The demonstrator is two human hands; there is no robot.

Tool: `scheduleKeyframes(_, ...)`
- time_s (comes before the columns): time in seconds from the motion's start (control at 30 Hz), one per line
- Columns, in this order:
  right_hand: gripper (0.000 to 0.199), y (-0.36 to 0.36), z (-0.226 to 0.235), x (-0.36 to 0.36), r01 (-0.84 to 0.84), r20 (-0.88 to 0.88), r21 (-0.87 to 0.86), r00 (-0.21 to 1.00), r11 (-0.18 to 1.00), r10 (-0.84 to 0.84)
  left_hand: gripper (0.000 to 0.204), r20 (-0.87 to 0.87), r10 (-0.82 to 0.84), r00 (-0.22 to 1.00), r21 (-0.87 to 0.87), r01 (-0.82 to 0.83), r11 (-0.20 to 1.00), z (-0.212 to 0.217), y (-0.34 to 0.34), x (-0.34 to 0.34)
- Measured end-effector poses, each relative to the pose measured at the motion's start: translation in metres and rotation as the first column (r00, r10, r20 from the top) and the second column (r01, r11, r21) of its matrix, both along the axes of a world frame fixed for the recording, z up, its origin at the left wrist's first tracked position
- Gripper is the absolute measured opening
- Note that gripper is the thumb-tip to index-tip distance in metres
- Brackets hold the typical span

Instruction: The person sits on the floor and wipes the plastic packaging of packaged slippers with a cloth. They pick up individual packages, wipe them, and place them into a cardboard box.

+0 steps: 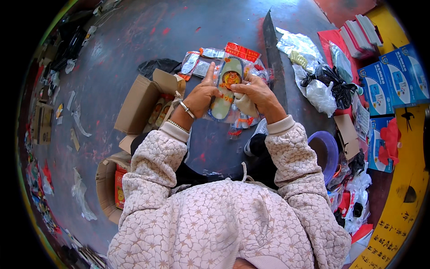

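Observation:
A pale green insole (pixel 220 107) with a blue edge and a round red-and-gold emblem lies in a clear plastic sleeve between my hands. My left hand (pixel 200 95) grips its left side, thumb on the front and index finger stretched along the edge. From the right, my right hand (pixel 260 93) pinches the sleeve near the emblem. A tan piece of cloth (pixel 245 105) shows under the right fingers; whether it is worn on them I cannot tell. Behind the insole lie several flat packets (pixel 190 62) in red, orange and silver wrapping.
An open cardboard box (pixel 134 105) on the left holds similar packaged insoles; another box (pixel 105 188) sits nearer. Right stand a metal edge (pixel 274 54), plastic bags (pixel 321 96), a purple basin (pixel 330 154), blue boxes (pixel 376 85) and a yellow surface (pixel 410 179). Scraps litter the left floor.

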State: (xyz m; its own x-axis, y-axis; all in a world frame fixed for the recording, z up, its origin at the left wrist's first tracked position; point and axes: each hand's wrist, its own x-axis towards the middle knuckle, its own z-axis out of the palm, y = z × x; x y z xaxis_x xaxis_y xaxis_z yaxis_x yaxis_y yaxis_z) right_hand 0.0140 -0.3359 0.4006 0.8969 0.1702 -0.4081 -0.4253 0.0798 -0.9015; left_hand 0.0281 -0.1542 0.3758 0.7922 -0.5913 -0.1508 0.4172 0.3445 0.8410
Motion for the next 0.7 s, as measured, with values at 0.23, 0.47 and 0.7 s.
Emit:
scheduleKeyframes(0.23, 0.04, 0.005, -0.007, -0.003, 0.033, 0.169, -0.013, 0.985, 0.999, -0.03, 0.095, 0.168, 0.039, 0.985, -0.022, -0.036, 0.999, -0.04, 0.006, 0.012)
scheduleKeyframes(0.47, 0.033, -0.002, -0.019, 0.003, 0.051, -0.105, 0.144, 0.994, 0.988, -0.036, 0.102, 0.158, 0.047, 0.986, -0.133, -0.026, 0.991, 0.003, -0.007, 0.004)
scheduleKeyframes(0.7, 0.026, -0.029, -0.019, 0.013, 0.231, 0.339, -0.349, 0.935, 0.908, -0.107, 0.096, 0.373, 0.232, 0.898, 0.002, -0.252, 0.968, 0.014, -0.006, 0.003)
